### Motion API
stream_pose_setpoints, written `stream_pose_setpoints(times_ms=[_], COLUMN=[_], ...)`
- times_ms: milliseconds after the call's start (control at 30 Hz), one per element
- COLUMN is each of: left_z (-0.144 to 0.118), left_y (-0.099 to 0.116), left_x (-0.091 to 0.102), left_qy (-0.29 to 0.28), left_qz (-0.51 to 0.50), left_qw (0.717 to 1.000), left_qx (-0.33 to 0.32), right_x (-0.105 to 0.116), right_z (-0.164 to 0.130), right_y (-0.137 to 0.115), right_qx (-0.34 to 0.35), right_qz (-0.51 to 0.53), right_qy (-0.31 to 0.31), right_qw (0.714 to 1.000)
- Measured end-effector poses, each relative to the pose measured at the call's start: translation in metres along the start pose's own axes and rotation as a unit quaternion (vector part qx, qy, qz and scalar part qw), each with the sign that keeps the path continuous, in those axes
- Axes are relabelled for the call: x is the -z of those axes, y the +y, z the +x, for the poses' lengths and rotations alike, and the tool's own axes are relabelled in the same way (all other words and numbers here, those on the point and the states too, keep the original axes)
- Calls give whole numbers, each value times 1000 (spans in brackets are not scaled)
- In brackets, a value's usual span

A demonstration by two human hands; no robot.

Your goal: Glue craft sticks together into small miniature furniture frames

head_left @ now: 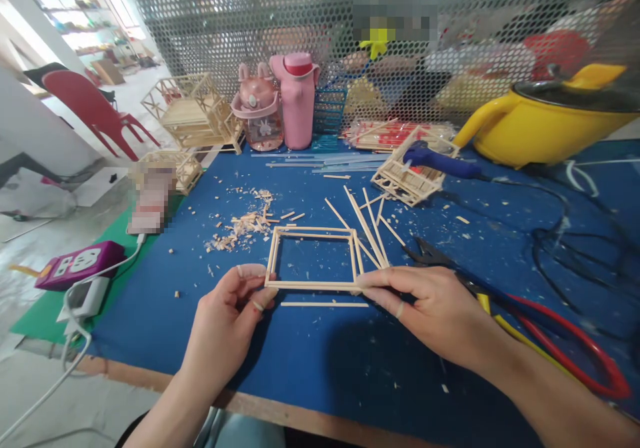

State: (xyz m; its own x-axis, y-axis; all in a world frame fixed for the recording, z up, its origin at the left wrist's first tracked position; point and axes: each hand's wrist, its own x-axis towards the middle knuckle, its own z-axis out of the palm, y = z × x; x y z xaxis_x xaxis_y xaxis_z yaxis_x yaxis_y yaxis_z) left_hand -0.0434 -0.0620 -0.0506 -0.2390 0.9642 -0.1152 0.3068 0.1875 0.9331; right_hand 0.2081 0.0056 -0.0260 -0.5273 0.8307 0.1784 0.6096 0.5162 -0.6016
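Observation:
A rectangular frame of thin wooden sticks (314,233) is held just above the blue table mat (320,355). My left hand (231,315) pinches its near left corner. My right hand (430,308) pinches its near right corner. One loose stick (324,304) lies on the mat just below the frame, between my hands. Several more loose sticks (369,225) lie fanned out past the frame's right side.
Red-and-yellow-handled pliers (530,328) lie right of my right hand. A blue glue gun (443,161) rests on a small stick structure (410,178). Behind are pink bottles (297,98), stick models (193,111), a yellow pot (545,125), black cables (575,248), wood shavings (243,225) and a purple power strip (80,265).

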Motion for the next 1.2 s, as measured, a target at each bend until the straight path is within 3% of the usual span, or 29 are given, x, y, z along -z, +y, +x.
stream_pose_setpoints(times_ms=[133,267,433,567,700,800,967,1200], left_z=[-2,-4,-4,-4,-4,-4,-1,-1], left_y=[-2,-6,-8,-6,-4,-5,-7,-3], left_x=[0,1,3,2,2,1,2,0], left_qy=[12,47,38,49,49,58,58,32], left_qz=[37,137,184,198,207,204,193,138], left_qw=[999,986,971,968,965,965,964,985], left_qx=[-19,-86,-147,-147,-151,-155,-173,-101], right_x=[0,0,2,11,20,19,9,2], right_z=[-1,-2,-3,-4,-6,-5,-4,-3], right_y=[2,2,0,0,1,1,1,2], right_qx=[5,1,-25,-54,-59,-10,101,100], right_qz=[-2,13,39,62,48,25,19,-23], right_qy=[-2,-11,-32,-40,28,58,16,21], right_qw=[1000,1000,998,996,997,998,995,995])
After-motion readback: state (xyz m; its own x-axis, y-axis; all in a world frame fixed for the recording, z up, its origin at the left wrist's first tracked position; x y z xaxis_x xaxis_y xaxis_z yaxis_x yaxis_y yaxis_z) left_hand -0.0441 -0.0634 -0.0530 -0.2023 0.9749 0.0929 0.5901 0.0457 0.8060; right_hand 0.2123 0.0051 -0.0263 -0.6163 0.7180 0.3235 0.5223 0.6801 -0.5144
